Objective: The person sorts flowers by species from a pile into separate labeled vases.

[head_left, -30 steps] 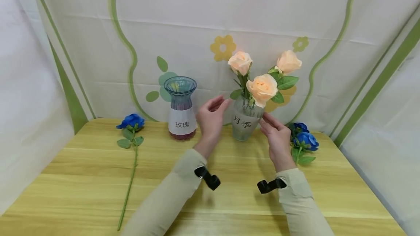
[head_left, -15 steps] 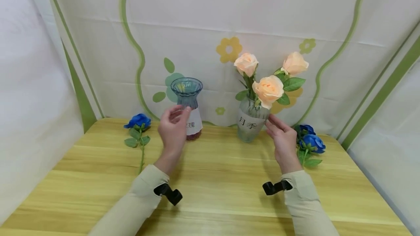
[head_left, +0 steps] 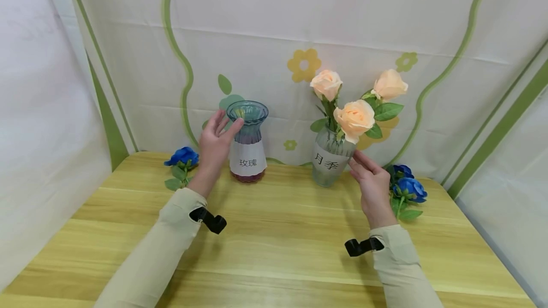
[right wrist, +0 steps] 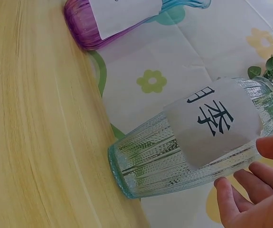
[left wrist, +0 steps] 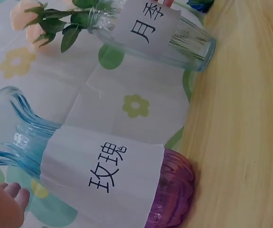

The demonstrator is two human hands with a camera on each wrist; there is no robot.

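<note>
My left hand [head_left: 215, 145] is at the left of a blue-to-purple glass vase [head_left: 249, 134], fingers spread and thumb by the neck just under the rim. This vase wears a white paper label reading 玫瑰. My right hand [head_left: 373, 182] has its fingertips at the right side of a clear glass vase [right wrist: 157, 159] labelled 月季, fingers loosely extended and not wrapped round it. Three peach roses [head_left: 354, 119] with green leaves stand in the clear vase. Both vases are upright on the table. In the left wrist view, part of my left hand [left wrist: 3, 204] shows below the blue neck.
A blue rose [head_left: 183, 157] lies at the table's left, its stem hidden behind my left arm. More blue roses [head_left: 411, 189] lie at the right, beside my right hand. A printed white cloth [head_left: 239, 46] hangs behind the wooden table [head_left: 274, 251].
My left hand has moved left from between the vases, across the front of the blue-purple one, to its left side. My right hand stays beside the clear vase. The head view has shifted slightly.
</note>
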